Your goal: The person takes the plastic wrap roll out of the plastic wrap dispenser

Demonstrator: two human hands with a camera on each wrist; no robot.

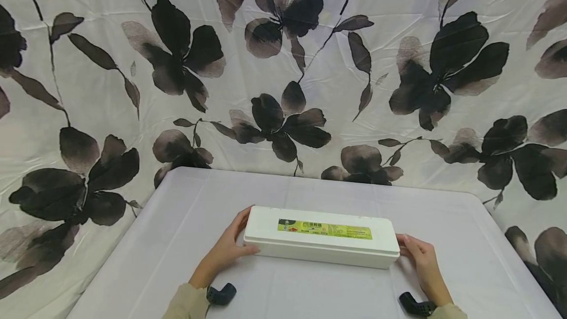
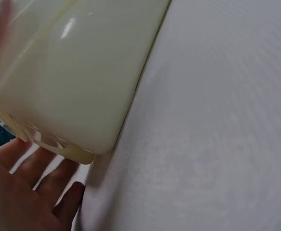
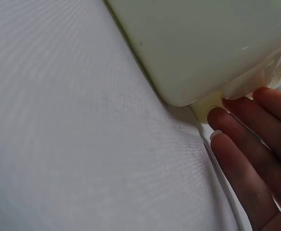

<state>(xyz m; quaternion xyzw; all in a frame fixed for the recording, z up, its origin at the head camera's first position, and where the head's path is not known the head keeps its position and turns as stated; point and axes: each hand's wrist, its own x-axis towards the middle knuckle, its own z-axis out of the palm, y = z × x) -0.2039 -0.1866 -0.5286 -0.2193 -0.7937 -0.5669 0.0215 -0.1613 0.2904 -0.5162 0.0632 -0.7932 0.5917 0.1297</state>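
Note:
A long white cling film box (image 1: 322, 238) with a yellow-green label (image 1: 325, 229) lies across the white table, its right end slightly nearer to me. My left hand (image 1: 227, 244) holds its left end, the thumb at the front corner and the index finger reaching toward the back corner. In the left wrist view the other fingers (image 2: 58, 180) spread beside that end, close over the cloth. At the right end is my right hand (image 1: 421, 256), the fingertips against the end face. These fingers (image 3: 246, 137) look nearly straight in the right wrist view.
A white cloth (image 1: 319, 292) covers the table, with rounded far corners. Behind it hangs a pale curtain with dark flowers (image 1: 274, 127). A black device is strapped at each wrist, the left one (image 1: 221, 294) and the right one (image 1: 416, 304) both over the table's near part.

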